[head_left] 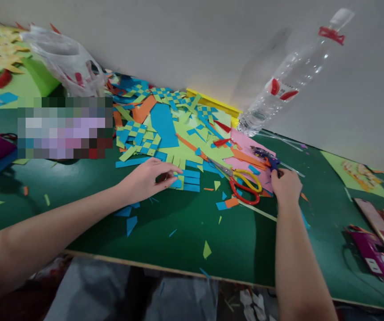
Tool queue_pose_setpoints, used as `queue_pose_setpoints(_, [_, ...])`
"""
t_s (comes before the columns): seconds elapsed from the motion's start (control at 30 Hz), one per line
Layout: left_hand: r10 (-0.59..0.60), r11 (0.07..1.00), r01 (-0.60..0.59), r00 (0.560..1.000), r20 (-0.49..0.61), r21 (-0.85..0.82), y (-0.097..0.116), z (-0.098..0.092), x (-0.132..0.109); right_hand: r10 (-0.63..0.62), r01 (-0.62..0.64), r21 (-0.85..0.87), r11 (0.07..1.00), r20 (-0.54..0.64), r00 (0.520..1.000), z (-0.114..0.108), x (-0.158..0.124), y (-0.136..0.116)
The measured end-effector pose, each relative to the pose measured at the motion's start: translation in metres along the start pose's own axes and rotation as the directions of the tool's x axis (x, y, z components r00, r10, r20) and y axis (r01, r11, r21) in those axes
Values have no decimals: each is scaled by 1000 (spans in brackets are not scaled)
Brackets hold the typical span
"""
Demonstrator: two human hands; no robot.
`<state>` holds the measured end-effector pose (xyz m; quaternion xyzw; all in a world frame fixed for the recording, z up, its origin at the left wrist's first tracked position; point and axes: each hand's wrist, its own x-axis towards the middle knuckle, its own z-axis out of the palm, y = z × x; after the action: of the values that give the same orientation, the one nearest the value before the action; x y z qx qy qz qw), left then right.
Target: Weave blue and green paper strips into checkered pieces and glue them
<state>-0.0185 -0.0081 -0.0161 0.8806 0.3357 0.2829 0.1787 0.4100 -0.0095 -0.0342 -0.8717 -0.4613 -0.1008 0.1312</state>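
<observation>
My left hand [147, 179] lies on the green table [165, 236], fingers stretched over blue paper strips [187, 180] at the near edge of a heap of woven blue and lime paper [160, 129]. My right hand [285, 185] is closed around the handle of a blue tool [268, 157] that rests on pink paper [248, 142]; I cannot tell what tool it is. Red-and-yellow scissors [243, 183] lie between the two hands, untouched.
A clear plastic bottle [288, 80] leans against the grey wall. A white plastic bag [67, 60] sits at the back left. Purple boxes [374, 254] and a phone [377, 223] lie at right. Paper scraps dot the table near its front edge [138, 264].
</observation>
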Motion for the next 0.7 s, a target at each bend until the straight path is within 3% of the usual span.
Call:
queue_pose_setpoints(0.33, [-23,1000,23,1000,5,-9,-5,3,-3,93,-89,-109,990,37,995,-5,-2,-3])
queue_pose_setpoints(0.7, [-23,999,24,999,26,-36,-4,1,-3,65,-60,-78,995,63,996,-1,-2,-7])
